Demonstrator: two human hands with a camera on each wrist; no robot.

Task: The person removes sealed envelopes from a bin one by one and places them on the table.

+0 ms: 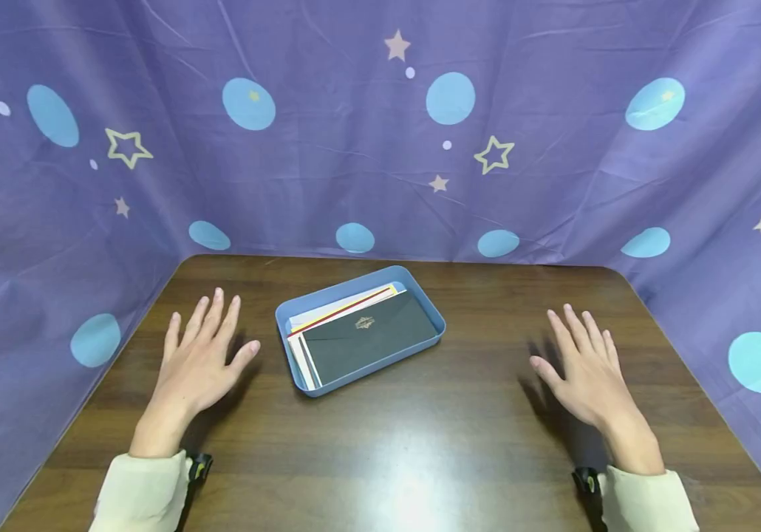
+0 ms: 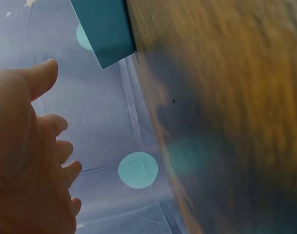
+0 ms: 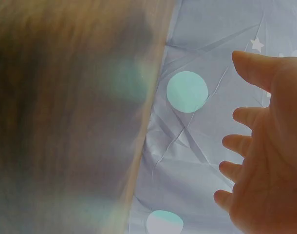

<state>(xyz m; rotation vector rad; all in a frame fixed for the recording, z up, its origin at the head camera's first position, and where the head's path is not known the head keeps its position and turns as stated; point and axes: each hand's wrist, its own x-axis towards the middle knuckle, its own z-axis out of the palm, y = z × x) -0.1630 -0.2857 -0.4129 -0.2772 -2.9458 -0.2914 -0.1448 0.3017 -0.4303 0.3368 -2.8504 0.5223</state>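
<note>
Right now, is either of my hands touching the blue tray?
No, the head view shows wooden tabletop between the blue tray and both the left hand and the right hand.

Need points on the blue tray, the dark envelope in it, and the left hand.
blue tray (image 1: 340,291): head view, far inner wall
dark envelope (image 1: 369,338): head view, middle of its upper face
left hand (image 1: 197,369): head view, back of the hand

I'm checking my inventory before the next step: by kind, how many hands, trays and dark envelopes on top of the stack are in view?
Hands: 2, left hand and right hand
Trays: 1, blue tray
Dark envelopes on top: 1, gold-emblem envelope
Total: 4
</note>
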